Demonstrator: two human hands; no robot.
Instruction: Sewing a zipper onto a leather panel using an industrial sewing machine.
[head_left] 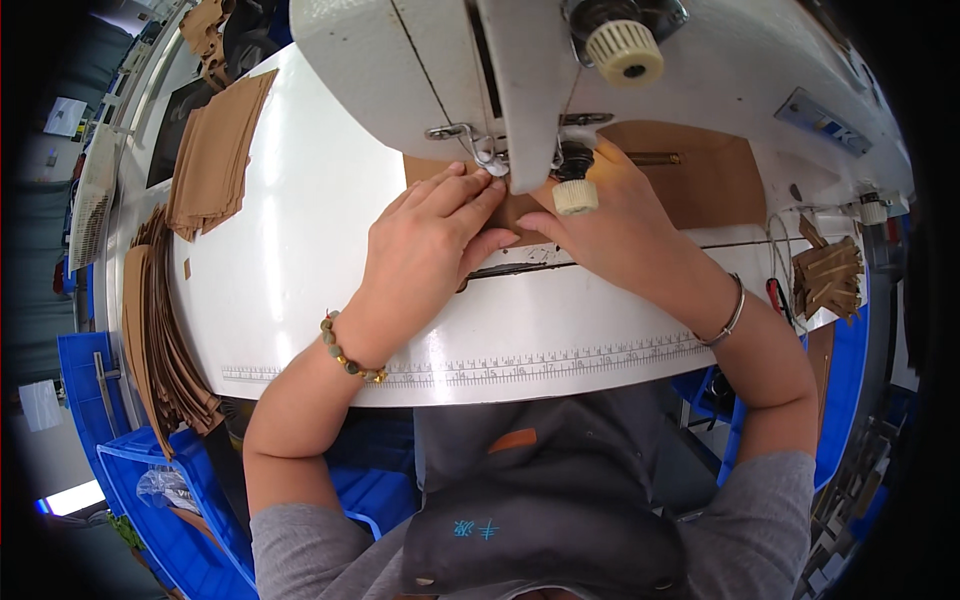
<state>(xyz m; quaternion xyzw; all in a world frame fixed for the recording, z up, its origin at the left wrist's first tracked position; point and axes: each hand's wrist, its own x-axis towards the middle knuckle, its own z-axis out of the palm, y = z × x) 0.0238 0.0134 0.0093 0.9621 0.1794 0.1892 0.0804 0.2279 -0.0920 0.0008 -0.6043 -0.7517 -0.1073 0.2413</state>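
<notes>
A brown leather-like piece (715, 185) lies under the head of a white sewing machine (400, 70) and shows on both sides of it. My left hand (425, 230) rests on the piece's left part, fingers stretched out and their tips close to the presser foot (492, 168). Its thumb points inward along the near edge. On the other side, my right hand (615, 215) lies flat over the piece with the thumb held apart. The machine head and a cream knob (575, 197) hide part of its fingers. A small slotted metal strip (655, 158) lies on the piece beyond this hand.
Stacked brown pieces (210, 155) lie at the far left, and a bundle of long brown strips (160, 330) hangs over the left edge. Small brown offcuts (828, 275) sit at the right. A printed ruler (480, 368) runs along the front edge. Blue bins (170, 500) stand below.
</notes>
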